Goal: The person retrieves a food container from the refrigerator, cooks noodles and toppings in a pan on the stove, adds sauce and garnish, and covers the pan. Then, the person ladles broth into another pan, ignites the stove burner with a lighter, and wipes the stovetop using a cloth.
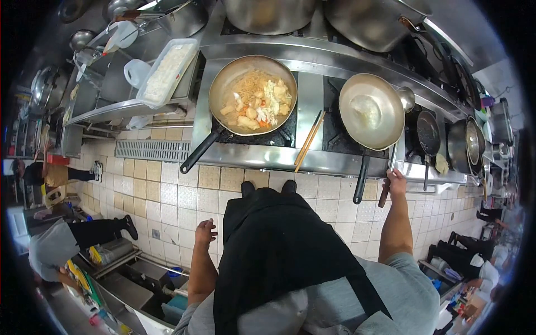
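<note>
My right hand (396, 183) is closed around the handle of a ladle (406, 99), whose bowl lies beside the right frying pan (349, 120). That pan sits on a burner with a little clear liquid in its middle. In the left frying pan (219, 84) are noodles (252, 82), pale chunks, white shreds and orange pieces. A pair of long chopsticks (310, 142) rests on the stove between the two pans. My left hand (206, 231) hangs over the floor left of my apron, fingers loosely bent and apart, holding nothing.
Large pots (268, 14) stand along the back of the stove (312, 92). A plastic tub (167, 72) of white food is at the left. A small dark pan (428, 134) sits at the right. Other people (53, 245) work behind me on both sides.
</note>
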The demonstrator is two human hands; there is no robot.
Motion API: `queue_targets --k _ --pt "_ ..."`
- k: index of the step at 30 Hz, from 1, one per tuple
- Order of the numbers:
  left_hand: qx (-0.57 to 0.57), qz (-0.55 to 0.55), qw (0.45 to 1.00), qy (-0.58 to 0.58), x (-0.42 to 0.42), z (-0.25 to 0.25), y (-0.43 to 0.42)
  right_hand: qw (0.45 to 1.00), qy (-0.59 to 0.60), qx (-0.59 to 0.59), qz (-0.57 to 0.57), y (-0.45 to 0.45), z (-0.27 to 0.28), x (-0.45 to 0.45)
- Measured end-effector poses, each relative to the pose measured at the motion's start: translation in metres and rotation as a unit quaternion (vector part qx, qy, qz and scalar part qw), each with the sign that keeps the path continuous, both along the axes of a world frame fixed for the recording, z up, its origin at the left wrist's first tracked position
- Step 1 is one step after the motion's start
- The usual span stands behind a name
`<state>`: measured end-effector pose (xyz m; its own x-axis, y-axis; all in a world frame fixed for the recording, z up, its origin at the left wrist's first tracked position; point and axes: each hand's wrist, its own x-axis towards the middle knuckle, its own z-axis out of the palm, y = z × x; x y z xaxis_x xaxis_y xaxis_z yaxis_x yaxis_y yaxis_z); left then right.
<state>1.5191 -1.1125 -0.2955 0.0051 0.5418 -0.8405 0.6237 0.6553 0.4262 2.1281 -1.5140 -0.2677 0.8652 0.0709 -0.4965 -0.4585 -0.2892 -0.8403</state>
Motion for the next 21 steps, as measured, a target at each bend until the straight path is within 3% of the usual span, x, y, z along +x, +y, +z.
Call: queue_targets --k 2,3,4,6,8,10,11,13,14,16,18,21 --pt "-0.016 0.018 1.000 0.015 -0.015 0.001 -0.018 0.943 -0.127 -0.302 0.058 0.005 0.001 0.022" --pt "-0.030 0.032 0.999 0.023 -0.022 0.001 -0.026 0.863 -0.185 -0.461 0.086 0.017 0.024 0.024" --pt "-0.027 0.040 0.999 0.024 -0.027 0.002 -0.033 0.859 -0.243 -0.440 0.097 0.022 0.031 0.033" --pt "-0.044 0.063 0.996 0.049 -0.037 0.004 -0.048 0.881 -0.344 -0.284 0.159 0.045 0.045 0.052" --pt "-0.052 0.054 0.996 0.047 -0.043 0.009 -0.055 0.931 -0.264 -0.107 0.227 0.132 0.137 0.001" --pt "-0.060 0.047 0.996 0.053 -0.049 0.004 -0.055 0.908 -0.216 -0.002 0.359 0.211 0.222 -0.071" --pt "-0.058 0.052 0.996 0.053 -0.051 0.002 -0.053 0.868 -0.223 0.044 0.441 0.243 0.265 -0.111" --pt "-0.052 0.036 0.998 0.026 -0.053 0.000 -0.044 0.700 -0.383 0.127 0.589 0.289 0.318 -0.166" --pt "-0.051 0.042 0.997 0.027 -0.055 -0.003 -0.037 0.624 -0.451 0.134 0.624 0.308 0.347 -0.191" --pt "-0.008 0.029 0.999 -0.015 -0.070 -0.012 -0.024 0.533 -0.557 0.218 0.599 0.340 0.372 -0.240" --pt "0.015 0.033 0.999 -0.032 -0.091 -0.020 -0.007 0.514 -0.533 0.287 0.608 0.368 0.419 -0.295" --pt "0.041 0.062 0.997 -0.038 -0.136 -0.031 0.014 0.450 -0.577 0.271 0.625 0.388 0.447 -0.356"
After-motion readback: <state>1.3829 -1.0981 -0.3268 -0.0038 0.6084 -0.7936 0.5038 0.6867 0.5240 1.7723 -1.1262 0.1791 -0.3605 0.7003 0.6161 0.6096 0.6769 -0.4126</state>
